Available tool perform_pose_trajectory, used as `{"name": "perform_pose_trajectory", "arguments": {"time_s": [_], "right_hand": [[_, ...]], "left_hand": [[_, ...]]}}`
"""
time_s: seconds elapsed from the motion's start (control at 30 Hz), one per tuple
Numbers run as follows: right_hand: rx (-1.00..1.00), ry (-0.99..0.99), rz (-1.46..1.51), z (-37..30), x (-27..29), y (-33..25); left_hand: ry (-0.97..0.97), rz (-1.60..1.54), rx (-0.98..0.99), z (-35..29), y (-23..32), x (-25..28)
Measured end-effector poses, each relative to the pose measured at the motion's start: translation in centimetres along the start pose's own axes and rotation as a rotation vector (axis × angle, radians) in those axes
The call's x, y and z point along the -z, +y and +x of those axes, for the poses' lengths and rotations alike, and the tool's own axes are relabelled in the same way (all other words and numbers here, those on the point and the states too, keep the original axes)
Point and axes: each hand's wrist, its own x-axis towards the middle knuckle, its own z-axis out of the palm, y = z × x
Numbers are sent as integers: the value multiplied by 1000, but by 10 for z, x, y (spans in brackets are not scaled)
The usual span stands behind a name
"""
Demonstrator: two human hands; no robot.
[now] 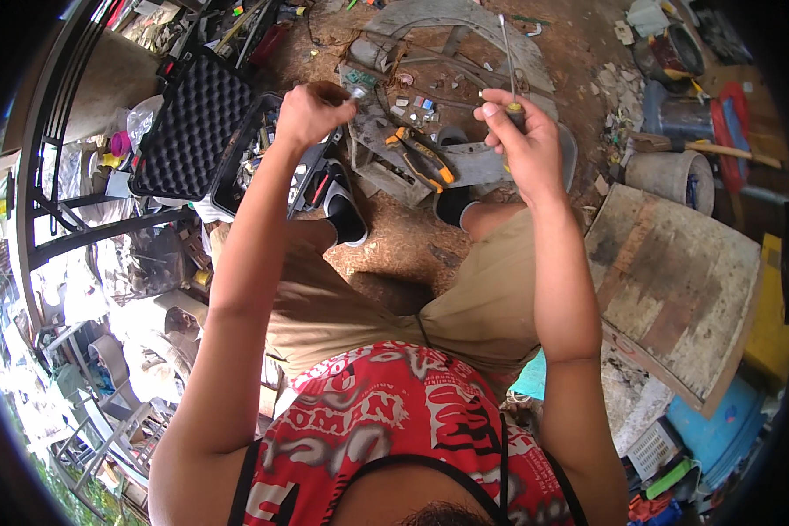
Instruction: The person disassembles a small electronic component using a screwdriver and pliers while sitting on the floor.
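My left hand (309, 118) is closed in a pinch beside the open tool case (223, 197). At its fingertips is a small shiny piece (358, 92), too small to make out. My right hand (528, 145) is wrapped round the dark and yellow handle of a screwdriver (508, 57), its long metal shaft pointing up and away from me. Between the two hands, pliers (419, 159) with orange and black grips lie on a worn wooden board (482, 164). Several small parts (425, 103) are scattered just beyond the pliers.
The case's foam-lined lid (193, 127) leans open at the left. A weathered wooden panel (675, 280) lies at my right, with a grey bucket (671, 180) beyond it. A metal frame (39, 175) stands at far left. My feet (346, 210) flank the board's near edge.
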Motion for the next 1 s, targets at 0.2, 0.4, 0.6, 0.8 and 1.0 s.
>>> {"name": "perform_pose_trajectory", "arguments": {"time_s": [0.2, 0.4, 0.6, 0.8, 1.0], "right_hand": [[-36, -294, -61, -12, -34, -5], [-26, -342, 28, -6, -62, 5], [-362, -478, 333, 22, -65, 11], [-369, -476, 149, 40, -72, 18], [352, -268, -930, 41, -56, -15]], "left_hand": [[163, -94, -766, -38, 41, 18], [164, -301, -720, -44, 34, 6], [101, -709, -539, -49, 23, -8], [196, -548, -653, -35, 2, -11], [163, -452, -376, -19, -33, -48]]}}
